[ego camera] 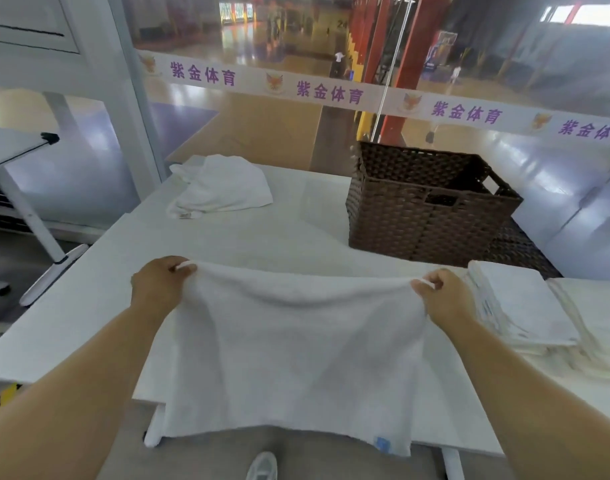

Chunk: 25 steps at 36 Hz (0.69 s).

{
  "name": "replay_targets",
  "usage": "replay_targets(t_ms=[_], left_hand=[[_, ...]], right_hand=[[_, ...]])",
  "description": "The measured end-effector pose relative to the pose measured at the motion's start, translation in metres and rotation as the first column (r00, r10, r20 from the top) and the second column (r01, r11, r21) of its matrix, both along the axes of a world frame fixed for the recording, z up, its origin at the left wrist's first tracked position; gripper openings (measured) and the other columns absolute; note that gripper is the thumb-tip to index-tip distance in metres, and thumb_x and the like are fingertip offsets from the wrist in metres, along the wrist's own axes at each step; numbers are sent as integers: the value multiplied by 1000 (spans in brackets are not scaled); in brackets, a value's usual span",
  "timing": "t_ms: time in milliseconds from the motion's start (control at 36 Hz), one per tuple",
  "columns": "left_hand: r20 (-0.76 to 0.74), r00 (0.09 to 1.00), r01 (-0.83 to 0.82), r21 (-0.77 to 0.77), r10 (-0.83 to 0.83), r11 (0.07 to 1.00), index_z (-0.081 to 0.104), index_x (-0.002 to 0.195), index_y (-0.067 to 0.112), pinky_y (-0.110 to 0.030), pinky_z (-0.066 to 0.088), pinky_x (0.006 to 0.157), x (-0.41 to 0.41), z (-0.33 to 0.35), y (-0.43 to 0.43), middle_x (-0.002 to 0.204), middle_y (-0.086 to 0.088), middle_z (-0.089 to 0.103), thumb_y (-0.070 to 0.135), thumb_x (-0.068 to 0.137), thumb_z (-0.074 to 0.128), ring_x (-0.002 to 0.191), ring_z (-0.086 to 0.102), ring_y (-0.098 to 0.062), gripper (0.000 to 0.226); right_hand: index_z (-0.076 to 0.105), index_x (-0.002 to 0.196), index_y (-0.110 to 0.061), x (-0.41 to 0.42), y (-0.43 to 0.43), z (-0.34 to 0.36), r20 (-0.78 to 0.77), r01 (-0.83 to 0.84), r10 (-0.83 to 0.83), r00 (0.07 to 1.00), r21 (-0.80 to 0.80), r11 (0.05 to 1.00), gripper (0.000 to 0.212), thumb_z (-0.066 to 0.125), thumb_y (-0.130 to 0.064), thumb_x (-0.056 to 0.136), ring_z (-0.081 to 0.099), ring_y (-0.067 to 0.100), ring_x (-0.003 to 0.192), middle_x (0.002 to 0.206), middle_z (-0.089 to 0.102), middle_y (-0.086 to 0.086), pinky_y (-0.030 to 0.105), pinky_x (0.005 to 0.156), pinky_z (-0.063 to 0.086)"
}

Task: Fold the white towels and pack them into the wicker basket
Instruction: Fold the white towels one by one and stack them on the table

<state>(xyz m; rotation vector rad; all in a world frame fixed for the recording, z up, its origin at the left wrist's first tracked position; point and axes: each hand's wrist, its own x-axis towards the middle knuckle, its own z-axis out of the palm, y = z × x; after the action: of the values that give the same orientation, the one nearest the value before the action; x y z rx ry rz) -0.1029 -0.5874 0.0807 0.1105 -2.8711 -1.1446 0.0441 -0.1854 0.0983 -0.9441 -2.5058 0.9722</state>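
Note:
A white towel (296, 348) hangs spread between my hands over the near edge of the white table (99, 271). My left hand (158, 285) pinches its upper left corner and my right hand (442, 296) pinches its upper right corner. The towel's lower edge, with a small blue tag, drops below the table's edge. The dark brown wicker basket (424, 216) stands at the far right of the table; from here I see nothing inside it. A crumpled white towel (220, 185) lies at the far left. A stack of folded white towels (525, 306) sits just right of my right hand.
A glass wall with a purple-lettered banner (331, 91) runs behind the table. A white stand with a tilted board (23, 147) is on the floor to the left. My shoe (262, 465) shows below the towel.

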Motion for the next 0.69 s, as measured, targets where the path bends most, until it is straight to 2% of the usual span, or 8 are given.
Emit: replay_targets(t_ms=[83,194,250,333,389,444,583,694], left_hand=[[80,997,3,59,-8,998,70,104,10,-29,38,81,-4,-21,1,106,-11,67,24,91,60,99,59,-31,22],[185,982,-68,220,27,973,69,102,11,-29,46,68,-18,-42,8,89,-7,67,20,91,62,72,63,-22,16],[227,972,-132,305,62,943,68,101,7,-28,50,65,-30,-48,12,83,-6,67,15,90,62,66,64,-16,15],[227,971,-145,306,76,941,68,97,8,-23,48,63,-52,-55,19,77,-8,67,17,90,63,65,64,-17,13],[228,970,-149,279,86,949,69,91,12,-25,48,64,-69,-59,24,75,-6,69,21,89,64,71,67,-21,11],[233,969,-152,279,87,948,68,83,17,-33,53,76,-88,-63,29,75,-4,69,23,88,65,80,68,-27,8],[234,970,-116,187,71,976,55,129,14,-38,42,100,-121,-72,48,129,-7,58,28,90,63,117,55,-27,42],[304,951,19,140,-61,990,59,125,15,-32,39,97,-131,-85,66,132,-6,56,26,90,63,120,53,-24,37]], right_hand=[[61,88,-11,-8,0,-23,41,20,-18,999,-30,999,18,68,-28,86,54,22,81,84,61,4,28,71,36],[62,80,-15,-24,-1,-49,84,103,-95,992,-98,990,15,69,-28,85,59,21,69,75,67,4,29,61,44],[62,79,-15,-36,0,-57,77,154,-144,987,-140,978,13,69,-25,84,63,24,70,73,68,5,33,66,51],[64,82,-12,-55,5,-61,77,190,-182,980,-121,974,13,67,-24,85,62,25,76,78,68,5,29,61,46],[65,84,-10,-69,11,-62,84,222,-214,973,-101,970,16,67,-26,85,61,25,79,82,68,6,28,63,43],[66,87,-11,-83,18,-64,90,252,-244,966,-89,964,16,67,-26,85,63,28,86,86,70,7,31,72,49],[57,125,-5,-114,23,-66,239,181,-162,957,-58,982,37,62,-16,90,55,30,116,121,61,10,30,89,41],[50,134,-8,-127,18,-81,324,87,-39,945,-135,987,46,62,-18,91,53,24,121,136,55,6,30,97,39]])
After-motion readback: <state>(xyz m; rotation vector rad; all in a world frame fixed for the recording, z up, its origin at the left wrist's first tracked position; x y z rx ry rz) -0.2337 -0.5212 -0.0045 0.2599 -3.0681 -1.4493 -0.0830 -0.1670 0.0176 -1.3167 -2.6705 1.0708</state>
